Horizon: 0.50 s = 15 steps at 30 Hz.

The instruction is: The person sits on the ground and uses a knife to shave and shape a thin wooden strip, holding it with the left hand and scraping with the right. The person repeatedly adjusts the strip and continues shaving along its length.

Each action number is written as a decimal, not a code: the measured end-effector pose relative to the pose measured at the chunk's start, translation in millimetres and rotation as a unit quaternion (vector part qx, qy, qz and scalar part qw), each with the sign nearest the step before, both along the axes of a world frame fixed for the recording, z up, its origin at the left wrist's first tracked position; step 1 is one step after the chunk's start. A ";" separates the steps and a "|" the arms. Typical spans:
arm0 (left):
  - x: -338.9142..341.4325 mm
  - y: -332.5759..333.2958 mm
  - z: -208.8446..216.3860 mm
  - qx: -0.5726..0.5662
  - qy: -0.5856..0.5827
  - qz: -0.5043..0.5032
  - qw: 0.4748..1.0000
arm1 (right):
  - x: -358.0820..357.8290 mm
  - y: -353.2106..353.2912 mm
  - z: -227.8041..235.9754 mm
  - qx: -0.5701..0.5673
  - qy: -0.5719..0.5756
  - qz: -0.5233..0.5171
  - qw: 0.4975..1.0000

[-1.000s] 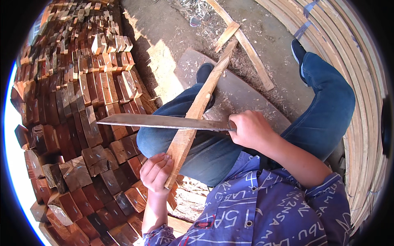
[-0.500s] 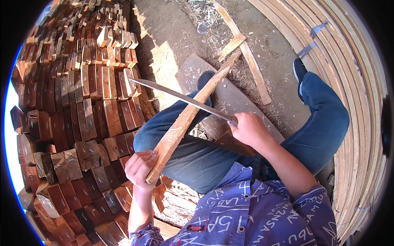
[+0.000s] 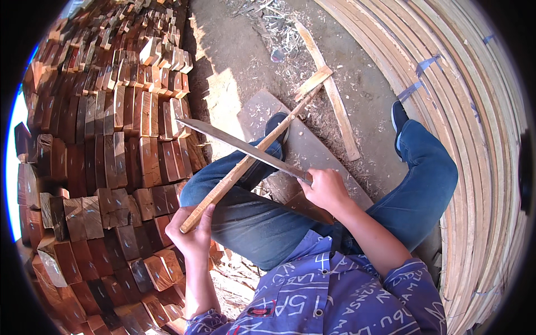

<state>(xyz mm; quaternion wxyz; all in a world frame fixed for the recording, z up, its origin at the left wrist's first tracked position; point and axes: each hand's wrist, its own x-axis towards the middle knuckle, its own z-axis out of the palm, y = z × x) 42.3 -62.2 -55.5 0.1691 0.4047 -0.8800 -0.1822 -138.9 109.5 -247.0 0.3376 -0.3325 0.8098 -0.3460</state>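
Note:
My left hand (image 3: 192, 233) is closed round the near end of a long, pale strip of wood (image 3: 224, 183). The strip slants away over my left leg, its narrow edge facing up and its far tip at a short loose wood piece. My right hand (image 3: 326, 190) grips a machete (image 3: 243, 146) by its handle, which my fingers mostly cover. The long grey blade lies across the strip near its middle, pointing to the far left. From this angle I cannot tell whether the blade touches the wood.
Stacked reddish-brown wood blocks (image 3: 114, 162) rise along the left. Long curved-looking boards (image 3: 474, 167) line the right. A flat brown board (image 3: 321, 153) lies under my left foot. Beyond it are a loose wood strip (image 3: 339, 114), a short wood piece (image 3: 312, 82) and shavings (image 3: 277, 28).
My left hand has turned the strip from its broad face onto its narrow edge and lowered the near end slightly to the left. The machete has shifted slightly down and left.

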 end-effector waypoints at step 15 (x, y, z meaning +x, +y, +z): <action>0.9 68.3 20.1 0.159 0.004 0.031 0.987 | 3.5 6.5 93.9 -0.224 -0.101 0.012 0.969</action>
